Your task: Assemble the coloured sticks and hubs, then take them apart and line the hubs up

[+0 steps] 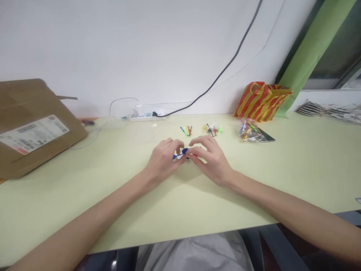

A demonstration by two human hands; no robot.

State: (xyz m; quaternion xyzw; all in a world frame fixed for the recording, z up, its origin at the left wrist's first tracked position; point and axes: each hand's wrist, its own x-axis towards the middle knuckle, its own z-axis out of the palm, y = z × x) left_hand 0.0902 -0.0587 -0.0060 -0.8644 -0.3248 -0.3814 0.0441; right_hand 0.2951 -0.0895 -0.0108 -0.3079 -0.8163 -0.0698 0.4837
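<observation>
A small blue plastic piece (185, 151) with a round disc and a thin stem is held low over the table, between both hands. My left hand (166, 156) is closed, its fingers curled round the stem end. From the other side, my right hand (211, 157) pinches the piece near its disc with thumb and fingertips. Bits of white, red and black show behind the fingers, too covered to name. Just beyond the hands lie a row of thin coloured plastic sticks (186, 131) and a loose cluster of small coloured plastic pieces (213, 130).
Right of the cluster lies a clear bag of coloured pieces (249, 131) over a dark flat object (266, 135). Behind it stands a striped red-yellow bag (262, 101). A power strip (146, 116) with a black cable sits by the wall; a cardboard box (36, 128) stands left.
</observation>
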